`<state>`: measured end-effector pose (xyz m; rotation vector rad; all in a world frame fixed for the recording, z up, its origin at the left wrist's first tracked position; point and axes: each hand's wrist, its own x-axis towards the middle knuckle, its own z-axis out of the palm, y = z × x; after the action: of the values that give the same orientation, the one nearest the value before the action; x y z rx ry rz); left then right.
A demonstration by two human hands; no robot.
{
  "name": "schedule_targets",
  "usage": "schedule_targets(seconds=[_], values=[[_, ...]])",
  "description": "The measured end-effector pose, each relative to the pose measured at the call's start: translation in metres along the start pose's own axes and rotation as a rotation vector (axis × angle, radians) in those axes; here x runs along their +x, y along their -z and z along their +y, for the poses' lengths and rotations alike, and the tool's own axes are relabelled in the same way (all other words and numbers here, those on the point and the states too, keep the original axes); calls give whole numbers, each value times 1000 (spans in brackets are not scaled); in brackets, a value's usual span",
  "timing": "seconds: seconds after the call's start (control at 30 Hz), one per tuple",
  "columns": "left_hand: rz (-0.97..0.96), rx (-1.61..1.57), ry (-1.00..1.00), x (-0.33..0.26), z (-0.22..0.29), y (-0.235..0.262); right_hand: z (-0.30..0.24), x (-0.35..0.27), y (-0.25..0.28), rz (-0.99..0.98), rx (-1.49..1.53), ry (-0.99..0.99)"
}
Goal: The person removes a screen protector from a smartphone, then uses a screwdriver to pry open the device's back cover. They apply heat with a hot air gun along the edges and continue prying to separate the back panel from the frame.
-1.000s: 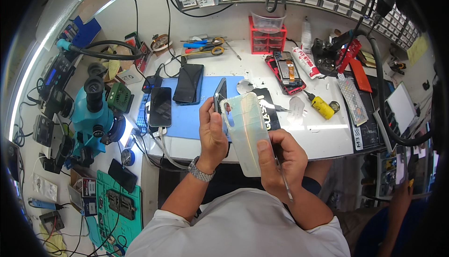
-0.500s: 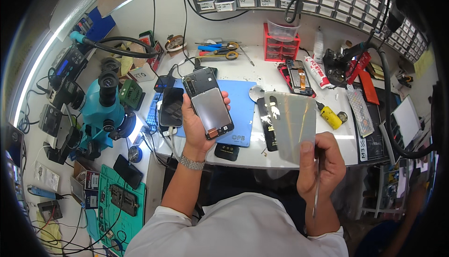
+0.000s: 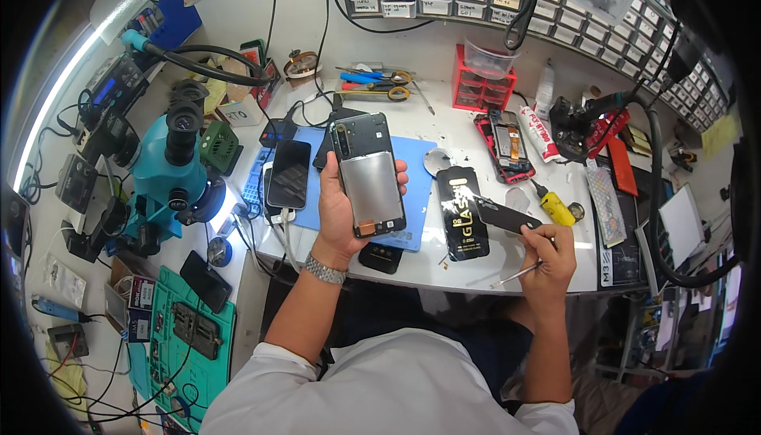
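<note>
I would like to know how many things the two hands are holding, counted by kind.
Opened phone: 1, in the left hand
Thin panel: 1, in the right hand
Thin metal tool: 1, also in the right hand
Total: 3

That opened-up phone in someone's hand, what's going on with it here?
A person holds the opened phone in their left hand above a blue mat, its silver inside showing. Their right hand grips a thin dark panel by one end, along with a slim metal tool. Phone and panel are apart. Another phone lies to the left, a white cable at its lower end.
</note>
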<state>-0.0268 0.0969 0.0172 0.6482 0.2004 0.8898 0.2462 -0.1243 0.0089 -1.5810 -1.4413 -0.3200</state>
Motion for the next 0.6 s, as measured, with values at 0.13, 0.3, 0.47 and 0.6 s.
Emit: schedule_targets(seconds=[0.13,0.3,0.47,0.6], values=[[3,-17,-3,0,-2,2,-4,3,-4,23,-1,-7],[71,43,-23,-2,-5,5,-5,22,-21,93,-75,43],[185,110,71,-9,-16,0,-23,35,-39,81,-90,8],[245,136,213,-18,-36,-7,-28,33,-46,68,-78,-55]])
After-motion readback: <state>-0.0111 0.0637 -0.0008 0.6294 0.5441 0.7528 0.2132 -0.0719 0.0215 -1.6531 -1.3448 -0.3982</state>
